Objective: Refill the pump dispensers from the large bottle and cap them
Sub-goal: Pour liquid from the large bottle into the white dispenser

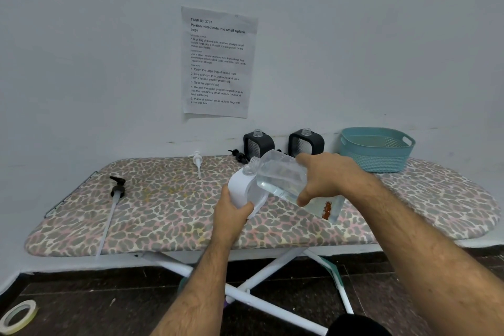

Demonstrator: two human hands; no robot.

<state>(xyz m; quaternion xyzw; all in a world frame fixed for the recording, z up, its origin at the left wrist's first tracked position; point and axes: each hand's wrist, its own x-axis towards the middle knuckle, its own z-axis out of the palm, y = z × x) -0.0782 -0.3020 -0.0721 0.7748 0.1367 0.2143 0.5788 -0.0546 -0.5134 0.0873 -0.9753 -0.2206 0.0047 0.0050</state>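
Leopard-print board (169,207) at centre frame: your left hand (231,213) grips the white dispenser (241,188), your right hand (327,180) wraps the tilted bottle (283,176). Misaligned necks could spill liquid.

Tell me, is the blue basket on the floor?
No, the blue basket sits on the ironing board by the wall.

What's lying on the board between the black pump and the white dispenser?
Head view: only the white pump, farther back, between black pump and white dispenser.
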